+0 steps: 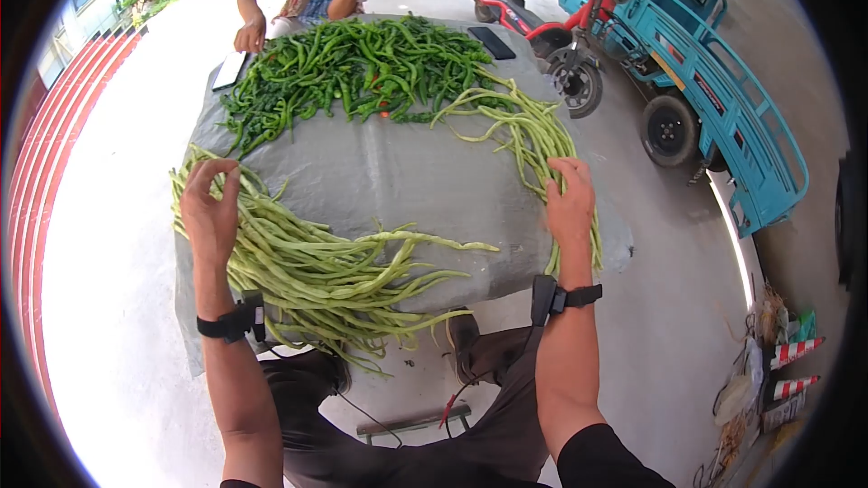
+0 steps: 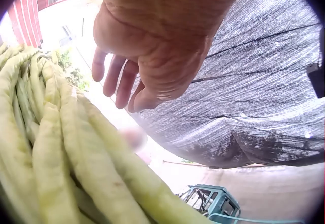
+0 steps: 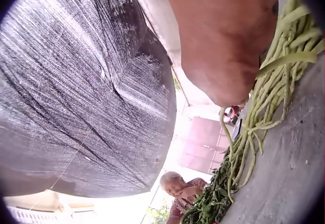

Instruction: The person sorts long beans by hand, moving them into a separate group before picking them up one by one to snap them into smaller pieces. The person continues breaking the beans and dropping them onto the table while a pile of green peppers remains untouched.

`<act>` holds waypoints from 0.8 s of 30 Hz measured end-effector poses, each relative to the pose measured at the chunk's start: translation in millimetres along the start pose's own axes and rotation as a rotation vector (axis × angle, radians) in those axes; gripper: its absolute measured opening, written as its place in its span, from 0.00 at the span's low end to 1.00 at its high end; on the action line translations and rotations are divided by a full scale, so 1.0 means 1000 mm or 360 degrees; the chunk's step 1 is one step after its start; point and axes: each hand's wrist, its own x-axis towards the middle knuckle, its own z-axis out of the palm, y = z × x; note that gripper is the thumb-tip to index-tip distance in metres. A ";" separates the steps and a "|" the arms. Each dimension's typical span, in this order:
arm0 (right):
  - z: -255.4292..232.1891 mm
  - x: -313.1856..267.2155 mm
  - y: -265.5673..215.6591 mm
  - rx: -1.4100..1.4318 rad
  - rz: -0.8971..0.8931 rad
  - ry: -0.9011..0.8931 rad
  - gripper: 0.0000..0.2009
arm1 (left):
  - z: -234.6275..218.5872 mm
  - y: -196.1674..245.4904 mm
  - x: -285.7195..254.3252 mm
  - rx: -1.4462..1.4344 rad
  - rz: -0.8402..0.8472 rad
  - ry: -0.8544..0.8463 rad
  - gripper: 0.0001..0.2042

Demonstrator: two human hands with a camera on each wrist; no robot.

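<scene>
Left hand: The left hand (image 1: 210,212) was poised over the near-left beans, fingers loosely bent and grasping nothing; the left wrist view showed no bean between thumb and fingers.
Right hand: The right hand (image 1: 570,208) was at the right-side beans, fingers bent; its fingertips were hidden in the right wrist view, so whether it grasped a bean could not be told.
Left bean pile: The larger lot of long beans (image 1: 298,262) lay fanned on the near-left part of the grey sheet (image 1: 389,163), some tips overhanging the near edge.
Right bean bundle: The smaller lot (image 1: 542,136) lay along the right edge, its far end beside the green peppers (image 1: 371,63).
Single bean: One bean (image 3: 292,61) ran behind the right hand, above the bundle.
Step in hand: Judged to be sorting or aligning beans, left pile to right bundle.
Next move: Likely called for the left fingers to pinch one bean near its end and draw it free without dragging neighbours, and for the right hand to lay any bean it held parallel to the bundle.
</scene>
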 end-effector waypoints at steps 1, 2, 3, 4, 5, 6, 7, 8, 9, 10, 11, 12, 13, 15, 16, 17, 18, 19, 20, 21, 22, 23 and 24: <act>0.001 0.003 -0.009 0.0077 0.0021 0.0016 0.17 | -0.001 0.001 0.000 0.0006 0.0017 0.0017 0.05; 0.002 0.004 -0.012 0.0171 0.0043 0.0032 0.18 | -0.001 0.002 0.000 0.0028 0.0038 0.0039 0.05; 0.006 0.006 -0.012 0.0215 0.0059 0.0028 0.18 | -0.001 0.003 -0.001 0.0015 0.0059 0.0059 0.05; 0.009 0.006 -0.009 0.0250 0.0077 0.0030 0.18 | -0.001 0.004 -0.001 -0.0008 0.0086 0.0075 0.04; 0.014 0.007 -0.005 0.0387 0.0158 -0.0002 0.18 | 0.000 0.006 -0.001 0.0002 0.0067 0.0079 0.04; 0.019 0.007 -0.004 0.0505 0.0238 -0.0032 0.19 | 0.000 0.008 -0.001 -0.0009 0.0048 0.0080 0.04; 0.024 0.007 -0.007 0.0763 0.0377 -0.0088 0.18 | 0.000 0.009 -0.001 -0.0041 0.0035 0.0074 0.04; 0.028 0.007 -0.007 0.1007 0.0517 -0.0145 0.18 | 0.002 0.010 -0.001 -0.0086 0.0019 0.0064 0.04; 0.028 0.008 -0.011 0.1243 0.0659 -0.0203 0.18 | 0.004 0.012 -0.001 -0.0137 0.0003 0.0050 0.04; 0.027 0.007 -0.014 0.1384 0.0755 -0.0292 0.18 | 0.006 0.014 -0.002 -0.0186 -0.0015 0.0039 0.04; 0.026 0.005 -0.018 0.1524 0.0854 -0.0382 0.18 | 0.007 0.016 -0.003 -0.0236 -0.0033 0.0024 0.04; 0.024 0.005 -0.025 0.1663 0.0955 -0.0470 0.18 | 0.008 0.019 -0.003 -0.0286 -0.0048 0.0008 0.04; 0.023 0.005 -0.030 0.1728 0.0977 -0.0499 0.17 | 0.009 0.022 -0.003 -0.0295 -0.0043 -0.0019 0.04; 0.021 0.008 -0.042 0.1863 0.1019 -0.0560 0.17 | 0.008 0.029 -0.004 -0.0308 -0.0032 -0.0070 0.04; 0.019 0.009 -0.048 0.1908 0.1047 -0.0572 0.16 | 0.008 0.031 -0.005 -0.0321 -0.0027 -0.0092 0.04; 0.017 0.010 -0.054 0.1952 0.1076 -0.0583 0.16 | 0.009 0.032 -0.005 -0.0335 -0.0023 -0.0115 0.04; 0.015 0.010 -0.059 0.1994 0.1105 -0.0593 0.16 | 0.010 0.035 -0.005 -0.0352 -0.0018 -0.0138 0.04; 0.014 0.010 -0.062 0.2060 0.1110 -0.0617 0.16 | 0.011 0.038 -0.006 -0.0410 -0.0036 -0.0182 0.04; 0.014 0.009 -0.066 0.2126 0.1114 -0.0641 0.16 | 0.011 0.041 -0.007 -0.0467 -0.0053 -0.0226 0.04; 0.013 0.009 -0.071 0.2191 0.1118 -0.0665 0.17 | 0.011 0.045 -0.008 -0.0525 -0.0070 -0.0270 0.05; 0.012 0.008 -0.077 0.2229 0.1050 -0.0695 0.17 | 0.012 0.049 -0.009 -0.0577 -0.0058 -0.0322 0.04; 0.012 0.007 -0.085 0.2267 0.0982 -0.0725 0.18 | 0.014 0.053 -0.010 -0.0628 -0.0046 -0.0375 0.04; 0.012 0.006 -0.091 0.2303 0.0914 -0.0754 0.19 | 0.016 0.057 -0.011 -0.0679 -0.0034 -0.0429 0.04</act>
